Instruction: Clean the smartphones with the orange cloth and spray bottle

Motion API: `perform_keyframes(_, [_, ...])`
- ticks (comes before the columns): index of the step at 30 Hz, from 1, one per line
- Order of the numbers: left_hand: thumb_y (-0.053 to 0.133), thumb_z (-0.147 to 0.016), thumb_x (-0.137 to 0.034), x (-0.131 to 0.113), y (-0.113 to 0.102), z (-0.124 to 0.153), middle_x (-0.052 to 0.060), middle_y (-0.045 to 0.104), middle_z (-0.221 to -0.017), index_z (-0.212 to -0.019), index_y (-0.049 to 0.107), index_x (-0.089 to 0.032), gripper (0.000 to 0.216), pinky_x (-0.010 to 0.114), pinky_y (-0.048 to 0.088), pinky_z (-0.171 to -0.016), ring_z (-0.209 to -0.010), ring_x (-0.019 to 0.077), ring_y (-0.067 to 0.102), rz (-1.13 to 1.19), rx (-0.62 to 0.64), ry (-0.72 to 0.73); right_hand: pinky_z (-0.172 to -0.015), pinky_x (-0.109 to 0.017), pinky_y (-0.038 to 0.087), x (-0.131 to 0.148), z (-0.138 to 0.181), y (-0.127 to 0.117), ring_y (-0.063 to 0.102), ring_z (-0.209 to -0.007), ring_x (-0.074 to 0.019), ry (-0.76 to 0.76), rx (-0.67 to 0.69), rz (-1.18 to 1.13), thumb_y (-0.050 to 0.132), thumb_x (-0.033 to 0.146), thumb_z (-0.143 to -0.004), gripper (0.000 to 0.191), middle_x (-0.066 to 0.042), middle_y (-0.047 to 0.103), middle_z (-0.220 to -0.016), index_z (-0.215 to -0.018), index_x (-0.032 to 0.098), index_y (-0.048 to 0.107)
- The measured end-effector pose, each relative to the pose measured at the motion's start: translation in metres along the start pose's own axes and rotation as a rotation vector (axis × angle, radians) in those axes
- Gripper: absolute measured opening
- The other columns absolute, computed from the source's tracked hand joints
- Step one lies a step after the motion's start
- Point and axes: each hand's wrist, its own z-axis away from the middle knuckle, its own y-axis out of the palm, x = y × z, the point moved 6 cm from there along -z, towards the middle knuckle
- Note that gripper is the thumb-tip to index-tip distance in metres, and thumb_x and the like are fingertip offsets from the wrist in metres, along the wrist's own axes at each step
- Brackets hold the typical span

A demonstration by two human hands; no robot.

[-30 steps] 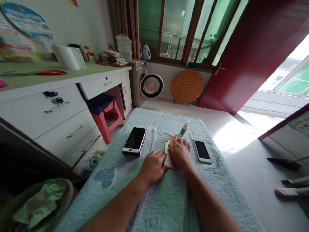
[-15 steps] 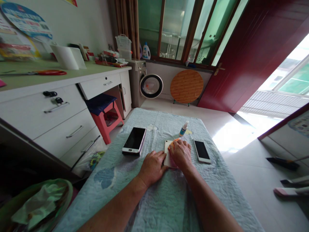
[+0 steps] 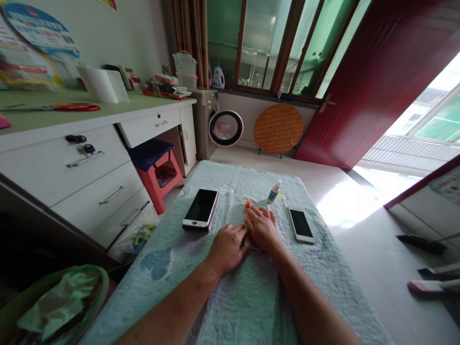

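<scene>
Between my hands a pale phone (image 3: pixel 254 246) lies back up on the cloth-covered table, mostly hidden under them. My left hand (image 3: pixel 229 244) grips its left edge, fingers curled against it. An orange cloth (image 3: pixel 247 204) is pressed on the phone's back by my right hand (image 3: pixel 261 225), fingers bent over it; only part of the cloth shows. To the left sits a small stack of phones (image 3: pixel 201 209), the top one white with a dark screen. Another white phone (image 3: pixel 301 225) lies face up at the right. Just beyond my right hand stands a small spray bottle (image 3: pixel 273 192).
A light blue quilted cloth (image 3: pixel 230 306) covers the table. Left of it are a red stool (image 3: pixel 158 177), white drawers (image 3: pixel 104 191) and a bin (image 3: pixel 97 287). Ahead stand a washing machine (image 3: pixel 203 124) with its door open and a round wooden board (image 3: pixel 278 128).
My right hand has slid left across the back of the phone with the orange cloth, covering more of the phone. My left hand stays at the phone's left edge.
</scene>
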Motion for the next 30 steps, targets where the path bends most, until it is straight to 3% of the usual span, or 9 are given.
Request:
perform_keyframes(8, [0.058, -0.087, -0.038, -0.002, -0.003, 0.0, 0.005, 0.066, -0.116, -0.116, 0.059, -0.022, 0.033, 0.038, 0.042, -0.093, -0.102, 0.0266, 0.056, 0.011, 0.01, -0.009, -0.106, -0.043, 0.019, 0.001, 0.002, -0.001, 0.042, -0.125, -0.0243, -0.107, 0.008, -0.053, 0.034, 0.028, -0.097, 0.04, 0.002, 0.055, -0.138, -0.129, 0.034, 0.058])
perform_keyframes(14, [0.057, -0.09, -0.042, -0.004, -0.006, 0.0, 0.004, 0.067, -0.113, -0.114, 0.062, -0.023, 0.031, 0.037, 0.043, -0.087, -0.097, 0.0257, 0.058, 0.006, -0.009, 0.009, -0.104, -0.035, 0.023, 0.007, 0.004, -0.01, 0.053, -0.109, -0.0201, -0.191, -0.003, -0.124, 0.045, 0.018, -0.084, 0.033, 0.002, 0.072, -0.106, -0.096, 0.029, 0.074])
perform_keyframes(19, [0.06, -0.088, -0.045, -0.004, -0.006, 0.0, 0.004, 0.068, -0.108, -0.114, 0.064, -0.024, 0.033, 0.037, 0.044, -0.085, -0.094, 0.025, 0.059, -0.009, 0.003, -0.002, -0.101, -0.035, 0.026, 0.008, 0.008, -0.017, 0.058, -0.098, -0.0185, -0.214, 0.046, -0.152, 0.048, 0.014, -0.078, 0.03, 0.001, 0.073, -0.084, -0.08, 0.027, 0.075])
perform_keyframes(24, [0.054, -0.091, -0.047, -0.007, -0.009, 0.001, 0.004, 0.068, -0.107, -0.111, 0.064, -0.023, 0.033, 0.036, 0.043, -0.084, -0.093, 0.0249, 0.058, -0.014, 0.001, 0.007, -0.107, -0.042, 0.02, -0.001, 0.006, -0.013, 0.05, -0.119, -0.0218, -0.191, 0.031, -0.089, 0.046, 0.025, -0.09, 0.028, 0.003, 0.072, -0.103, -0.093, 0.032, 0.073])
perform_keyframes(30, [0.059, -0.088, -0.042, -0.006, -0.007, 0.001, 0.005, 0.067, -0.103, -0.102, 0.064, -0.023, 0.024, 0.035, 0.042, -0.085, -0.097, 0.0256, 0.057, -0.079, 0.052, -0.03, -0.109, -0.05, 0.015, -0.026, 0.002, -0.005, 0.034, -0.134, -0.0282, 0.002, 0.066, 0.065, 0.045, 0.032, -0.092, 0.036, -0.003, 0.056, -0.136, -0.124, 0.03, 0.06])
